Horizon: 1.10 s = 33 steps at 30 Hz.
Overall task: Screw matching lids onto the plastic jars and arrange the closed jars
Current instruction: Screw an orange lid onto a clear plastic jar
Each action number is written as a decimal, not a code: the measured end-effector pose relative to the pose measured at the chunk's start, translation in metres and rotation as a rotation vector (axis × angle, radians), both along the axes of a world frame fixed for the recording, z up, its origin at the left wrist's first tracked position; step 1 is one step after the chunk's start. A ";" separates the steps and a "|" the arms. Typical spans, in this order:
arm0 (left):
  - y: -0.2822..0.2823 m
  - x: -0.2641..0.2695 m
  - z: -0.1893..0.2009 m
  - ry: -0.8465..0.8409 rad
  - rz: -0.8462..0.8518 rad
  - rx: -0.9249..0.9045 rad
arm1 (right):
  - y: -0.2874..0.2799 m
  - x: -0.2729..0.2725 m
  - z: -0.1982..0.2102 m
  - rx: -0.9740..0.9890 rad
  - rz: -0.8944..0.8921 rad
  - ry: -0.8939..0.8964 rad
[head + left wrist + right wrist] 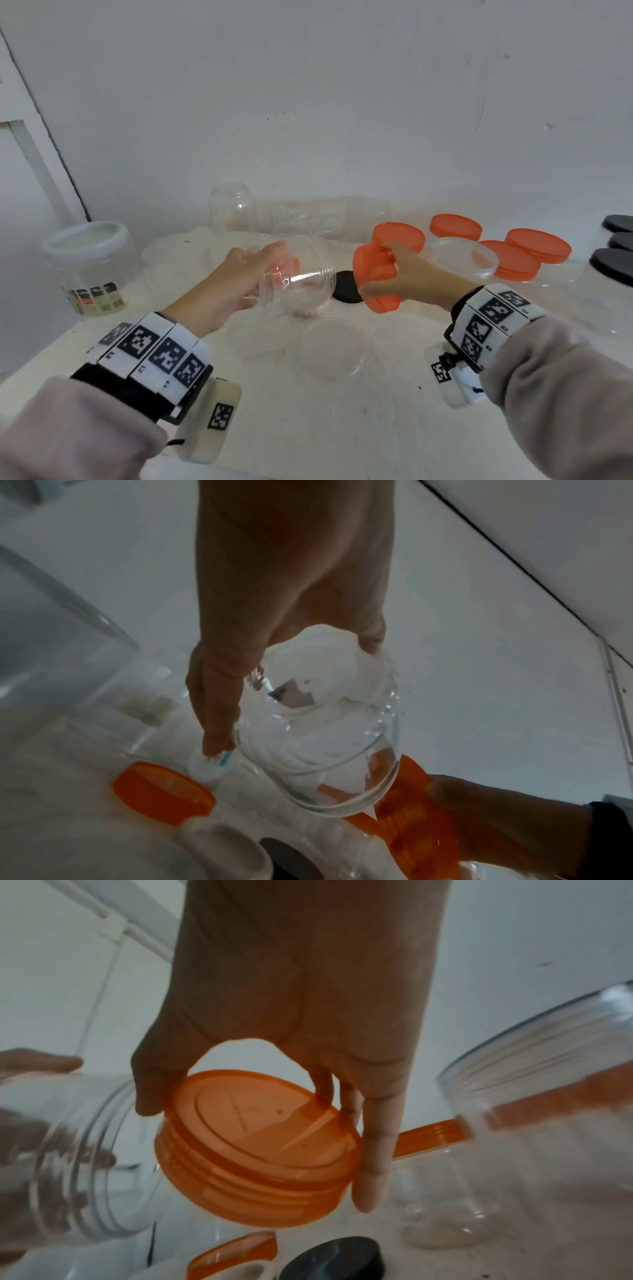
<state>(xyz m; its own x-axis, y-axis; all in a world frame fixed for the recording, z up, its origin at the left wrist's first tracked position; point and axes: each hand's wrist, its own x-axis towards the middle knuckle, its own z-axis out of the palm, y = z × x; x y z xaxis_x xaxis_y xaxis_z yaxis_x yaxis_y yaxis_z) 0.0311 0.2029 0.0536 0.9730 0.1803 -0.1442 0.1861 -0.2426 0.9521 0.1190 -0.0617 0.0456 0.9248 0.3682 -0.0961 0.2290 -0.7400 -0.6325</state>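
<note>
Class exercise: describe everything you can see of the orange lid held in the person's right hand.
The orange lid is round, translucent plastic with a flat top and a ribbed side wall. The right hand grips its rim between thumb and fingers, holding it tilted on edge above the table, close beside the open mouth of the clear jar in the left hand. Whether lid and jar touch is unclear.
</note>
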 end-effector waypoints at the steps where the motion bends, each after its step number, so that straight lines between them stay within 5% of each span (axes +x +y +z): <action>1: -0.009 0.004 0.000 0.007 -0.042 -0.023 | -0.008 0.000 0.001 0.057 -0.026 0.025; 11: -0.093 0.024 -0.028 0.150 -0.185 -0.237 | -0.083 -0.023 0.017 0.384 -0.090 0.196; 18: -0.134 0.020 -0.046 0.209 -0.367 -0.186 | -0.109 -0.034 0.027 0.260 -0.015 0.285; 25: -0.155 0.016 -0.056 0.062 -0.438 0.155 | -0.118 -0.033 0.031 0.047 0.034 0.267; 33: -0.159 0.009 -0.053 -0.055 -0.709 0.148 | -0.102 -0.031 0.041 -0.305 0.135 0.236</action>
<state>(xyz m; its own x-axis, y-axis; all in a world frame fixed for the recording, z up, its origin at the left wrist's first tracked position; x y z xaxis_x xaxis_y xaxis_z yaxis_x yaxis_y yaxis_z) 0.0401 0.0437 0.0009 0.8683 -0.4827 -0.1143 -0.1111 -0.4138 0.9035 0.0881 -0.1640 0.0865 0.8098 0.4066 -0.4231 0.2118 -0.8750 -0.4353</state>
